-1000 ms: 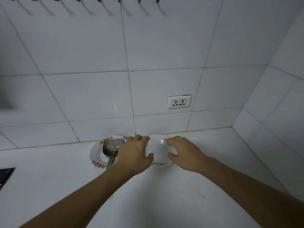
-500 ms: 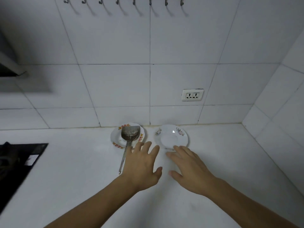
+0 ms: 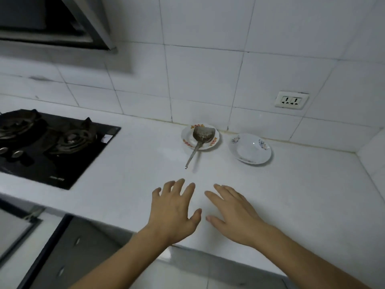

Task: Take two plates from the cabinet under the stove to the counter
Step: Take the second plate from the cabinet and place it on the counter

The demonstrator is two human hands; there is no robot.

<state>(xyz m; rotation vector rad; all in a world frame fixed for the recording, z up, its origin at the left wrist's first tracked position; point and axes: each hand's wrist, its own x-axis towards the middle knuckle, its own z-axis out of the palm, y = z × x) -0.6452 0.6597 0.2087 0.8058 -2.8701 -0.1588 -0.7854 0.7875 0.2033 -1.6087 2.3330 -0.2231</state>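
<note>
A white plate with small floral marks (image 3: 250, 148) lies on the white counter (image 3: 302, 195) near the back wall. Left of it sits a smaller plate with red-orange rim marks (image 3: 187, 140), holding a metal skimmer (image 3: 200, 138) whose handle points toward me. My left hand (image 3: 173, 211) and my right hand (image 3: 233, 213) hover side by side over the counter's front part, palms down, fingers spread, holding nothing. Both are well short of the plates. The cabinet under the stove (image 3: 68, 253) shows dark at the lower left.
A black gas stove (image 3: 48, 147) is set in the counter at the left, with a range hood (image 3: 62, 24) above. A wall socket (image 3: 291, 100) sits above the plates. The tiled wall corner closes the counter at the right.
Both hands let go of the floral plate and drew back toward me over the counter. My view pulled back and swung left, so the stove and cabinet appear.
</note>
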